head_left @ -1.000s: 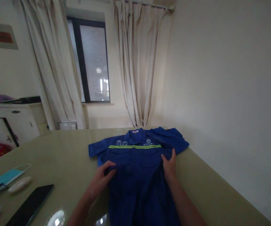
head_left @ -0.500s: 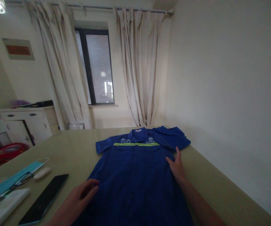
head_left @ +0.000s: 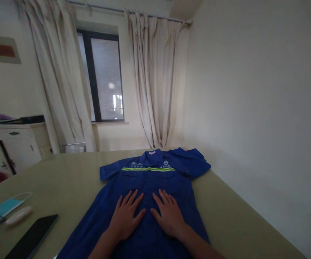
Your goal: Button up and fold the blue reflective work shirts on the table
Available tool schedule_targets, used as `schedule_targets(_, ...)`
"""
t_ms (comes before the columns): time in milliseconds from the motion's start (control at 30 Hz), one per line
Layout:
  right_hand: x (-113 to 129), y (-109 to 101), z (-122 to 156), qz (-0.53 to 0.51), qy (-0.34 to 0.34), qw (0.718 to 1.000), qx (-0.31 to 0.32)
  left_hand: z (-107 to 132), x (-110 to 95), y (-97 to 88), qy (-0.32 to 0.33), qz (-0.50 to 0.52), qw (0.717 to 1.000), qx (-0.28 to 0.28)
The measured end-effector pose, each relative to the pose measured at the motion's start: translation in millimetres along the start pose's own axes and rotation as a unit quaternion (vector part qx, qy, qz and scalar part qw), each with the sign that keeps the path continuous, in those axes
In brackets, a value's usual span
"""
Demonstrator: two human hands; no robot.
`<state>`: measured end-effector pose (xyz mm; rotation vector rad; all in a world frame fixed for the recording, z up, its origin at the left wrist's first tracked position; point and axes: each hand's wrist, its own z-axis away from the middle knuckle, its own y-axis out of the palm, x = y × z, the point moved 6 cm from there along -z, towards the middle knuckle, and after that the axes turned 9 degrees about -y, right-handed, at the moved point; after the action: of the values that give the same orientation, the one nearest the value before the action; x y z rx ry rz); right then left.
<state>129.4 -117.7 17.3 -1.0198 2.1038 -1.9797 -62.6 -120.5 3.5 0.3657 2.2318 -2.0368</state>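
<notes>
Blue work shirt (head_left: 144,177): spread on the table (head_left: 239,223), lower centre.
Left hand (head_left: 125,217): pressed on it, fingers splayed, nothing grasped.
Right hand (head_left: 168,216): likewise, just beside.

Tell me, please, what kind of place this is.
Probably a room in a home: long cream fabric curtains frame a dark-framed window, a white wooden cabinet with drawers stands on the left, and a blue short-sleeved work shirt lies on a large glossy beige table.
</notes>
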Motion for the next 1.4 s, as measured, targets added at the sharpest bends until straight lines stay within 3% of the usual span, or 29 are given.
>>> schedule_targets(400, -10.3, 14.0, -99.8, -0.006, -0.086, 0.996, 0.034, -50.8, 54.0, -5.5, -0.081, -0.038, 0.995, -0.038)
schedule_targets(700, -18.5, 19.9, -132.3, -0.004, -0.095, 0.995, 0.018, -73.2, 65.4, -14.0, -0.123, -0.029, 0.99, -0.06)
schedule_targets(833, -19.9, 18.5, -133.5, 0.002, -0.103, 0.995, -0.002, -67.9, 64.6, -22.1, -0.104, -0.015, 0.991, -0.088)
schedule_targets(1000, -17.7, -0.3, -129.9, 0.001, -0.112, 0.992, -0.056, -40.5, 52.6, -20.4, -0.076, -0.022, 0.993, -0.085)
schedule_targets(1167, 15.9, -20.3, -110.7, 0.0, -0.17, 0.98, -0.107, -24.4, 47.3, -8.9, -0.067, -0.061, 0.993, -0.073)
schedule_targets(1233, 39.4, -16.4, -93.2, -0.013, -0.214, 0.973, -0.086, -28.0, 49.5, -7.3, -0.078, -0.075, 0.992, -0.064)
schedule_targets(1333, 76.4, 4.3, -58.6, -0.059, -0.309, 0.949, 0.017, -40.5, 52.3, -11.4, -0.09, -0.07, 0.991, -0.064)
schedule_targets(1400, 88.5, 14.8, -40.7, -0.086, -0.323, 0.941, 0.052, -49.7, 53.5, -17.2, -0.096, -0.052, 0.991, -0.078)
